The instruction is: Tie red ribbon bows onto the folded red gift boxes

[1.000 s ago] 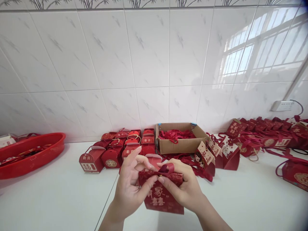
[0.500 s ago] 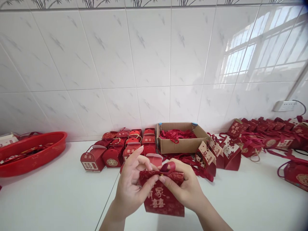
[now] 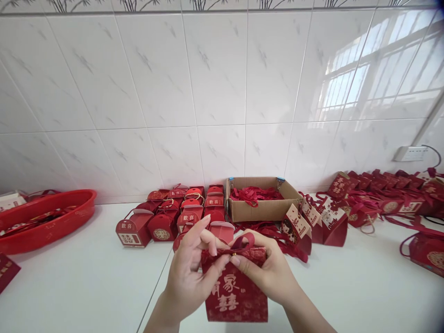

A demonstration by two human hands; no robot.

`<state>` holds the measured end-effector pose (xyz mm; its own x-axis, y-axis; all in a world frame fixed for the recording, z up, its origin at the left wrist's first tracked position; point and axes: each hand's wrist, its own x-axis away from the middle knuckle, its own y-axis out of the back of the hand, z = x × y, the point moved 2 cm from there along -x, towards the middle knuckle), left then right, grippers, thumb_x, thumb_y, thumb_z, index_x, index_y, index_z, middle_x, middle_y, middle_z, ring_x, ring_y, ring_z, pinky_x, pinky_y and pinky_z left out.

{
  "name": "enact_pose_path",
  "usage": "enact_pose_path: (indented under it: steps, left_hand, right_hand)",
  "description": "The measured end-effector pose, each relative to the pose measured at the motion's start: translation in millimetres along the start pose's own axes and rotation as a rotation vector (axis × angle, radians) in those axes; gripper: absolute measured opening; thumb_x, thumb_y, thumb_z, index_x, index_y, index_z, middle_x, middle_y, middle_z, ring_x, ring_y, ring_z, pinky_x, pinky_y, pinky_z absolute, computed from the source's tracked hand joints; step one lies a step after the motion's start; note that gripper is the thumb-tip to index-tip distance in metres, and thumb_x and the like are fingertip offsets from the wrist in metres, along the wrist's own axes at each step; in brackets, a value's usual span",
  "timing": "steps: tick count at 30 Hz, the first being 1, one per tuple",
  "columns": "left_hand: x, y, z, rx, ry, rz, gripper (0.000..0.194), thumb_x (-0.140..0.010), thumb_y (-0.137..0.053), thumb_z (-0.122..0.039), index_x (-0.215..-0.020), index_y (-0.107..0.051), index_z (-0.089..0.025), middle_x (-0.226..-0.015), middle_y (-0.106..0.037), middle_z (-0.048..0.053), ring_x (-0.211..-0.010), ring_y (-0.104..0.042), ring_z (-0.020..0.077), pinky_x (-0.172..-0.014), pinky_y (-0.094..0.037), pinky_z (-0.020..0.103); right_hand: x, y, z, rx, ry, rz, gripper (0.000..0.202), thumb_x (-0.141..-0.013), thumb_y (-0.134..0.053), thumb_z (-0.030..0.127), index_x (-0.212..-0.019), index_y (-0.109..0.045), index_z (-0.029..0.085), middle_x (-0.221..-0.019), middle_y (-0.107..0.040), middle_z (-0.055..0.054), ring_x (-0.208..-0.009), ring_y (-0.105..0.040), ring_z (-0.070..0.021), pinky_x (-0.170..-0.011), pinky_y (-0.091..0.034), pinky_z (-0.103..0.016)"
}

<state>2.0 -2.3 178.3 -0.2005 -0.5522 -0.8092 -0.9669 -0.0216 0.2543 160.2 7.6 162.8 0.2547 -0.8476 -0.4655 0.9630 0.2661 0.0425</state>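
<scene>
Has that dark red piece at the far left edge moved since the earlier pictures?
Yes. Judged against the red tub, the dark red piece has moved right, coming in below it from the left edge.

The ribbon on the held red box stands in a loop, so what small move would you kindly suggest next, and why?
I would perhaps draw the ribbon gently snug with the right hand while the left hand steadies the red box: the ribbon loops above the box's top edge, and both hands pinch there.
</scene>
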Motion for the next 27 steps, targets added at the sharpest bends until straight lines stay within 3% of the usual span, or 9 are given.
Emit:
enact_pose_path:
  steps: [11, 20, 27]
  left_hand:
    - [1.6, -0.3, -0.5, 0.026, 0.02, 0.026, 0.076, -0.081, -0.054, 0.002, -0.143, -0.026, -0.032, -0.079, -0.044, -0.005, -0.077, -0.067, 0.0113, -0.076, -0.059, 0.027]
    - [1.9, -0.4, -0.6, 0.011, 0.036, 0.022, 0.076, -0.081, -0.054, 0.001, -0.143, -0.025, -0.032, -0.078, -0.043, -0.005, -0.078, -0.067, 0.0115, -0.077, -0.059, 0.027]
    - [3.1, 0.4, 0.3, -0.005, 0.08, 0.019, 0.073, -0.083, -0.054, -0.002, -0.142, -0.026, -0.033, -0.078, -0.043, -0.005, -0.078, -0.066, 0.0119, -0.074, -0.058, 0.027]
  right_hand:
    - [-0.6, 1.2, -0.8, -0.128, -0.094, 0.051, 0.017, -0.073, -0.074, 0.026, -0.076, -0.061, 0.016, -0.076, -0.059, 0.0, -0.071, -0.053, -0.0118, -0.068, -0.043, -0.022]
    - [0.3, -2.8, 2.6, -0.28, -0.089, 0.024, 0.021, -0.07, -0.076, 0.02, -0.068, -0.056, 0.019, -0.066, -0.049, 0.006, -0.06, -0.044, -0.0074, -0.059, -0.04, -0.018]
    - [0.0, -3.3, 3.3, -0.136, -0.017, -0.057, 0.023, -0.073, -0.073, 0.026, -0.064, -0.053, 0.019, -0.065, -0.049, 0.004, -0.065, -0.048, -0.0112, -0.06, -0.039, -0.021]
